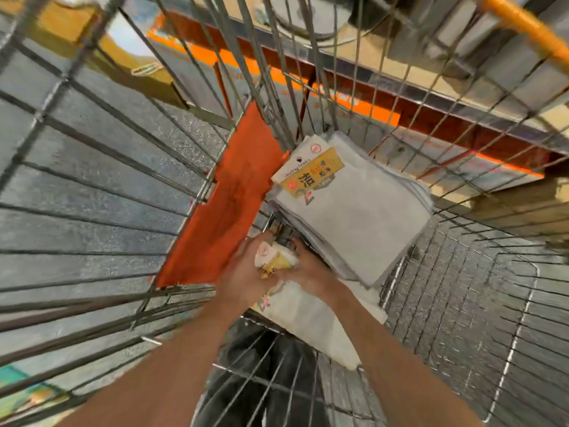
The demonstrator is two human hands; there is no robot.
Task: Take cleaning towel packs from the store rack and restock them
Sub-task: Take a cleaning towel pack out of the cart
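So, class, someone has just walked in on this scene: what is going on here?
A person is handling packs of cleaning towels in a wire trolley. Both hands meet on one towel pack: the left hand and the right hand grip its folded, labelled end. A stack of more towel packs lies just beyond the hands, beside an orange panel. The held pack has not yet joined that stack.

Head cam, steep downward, close over wire cart [400, 272].
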